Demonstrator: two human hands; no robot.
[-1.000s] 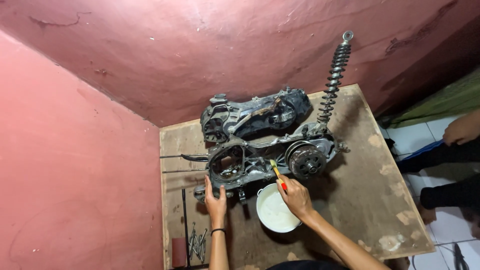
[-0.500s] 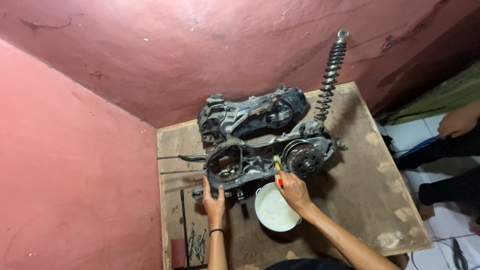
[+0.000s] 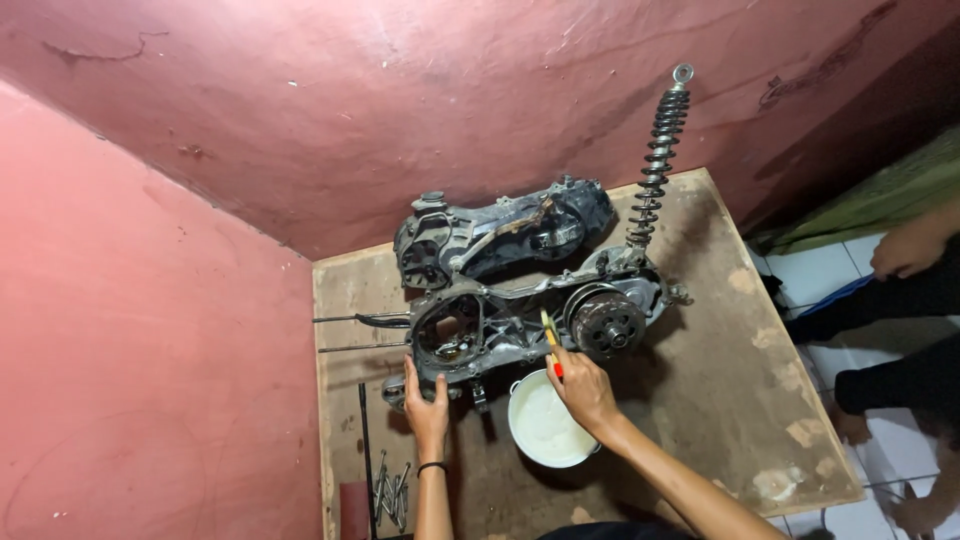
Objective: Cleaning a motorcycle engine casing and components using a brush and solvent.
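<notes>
- The open scooter engine crankcase [image 3: 530, 320], greasy dark cast metal, lies on the wooden counter [image 3: 720, 400] just beyond both hands, long axis left to right.
- Left hand [image 3: 427, 405], open, presses flat on the crankcase's near left end.
- Right hand [image 3: 585, 390] grips a yellow-handled tool [image 3: 550, 340], tip at the crankcase's middle.
- A white round bowl [image 3: 545, 425] sits just before the crankcase.

a detached engine cover [image 3: 500, 235] by the pink wall [image 3: 400, 110], loose bolts [image 3: 388, 492] on the wooden table [image 3: 720, 400].
</notes>
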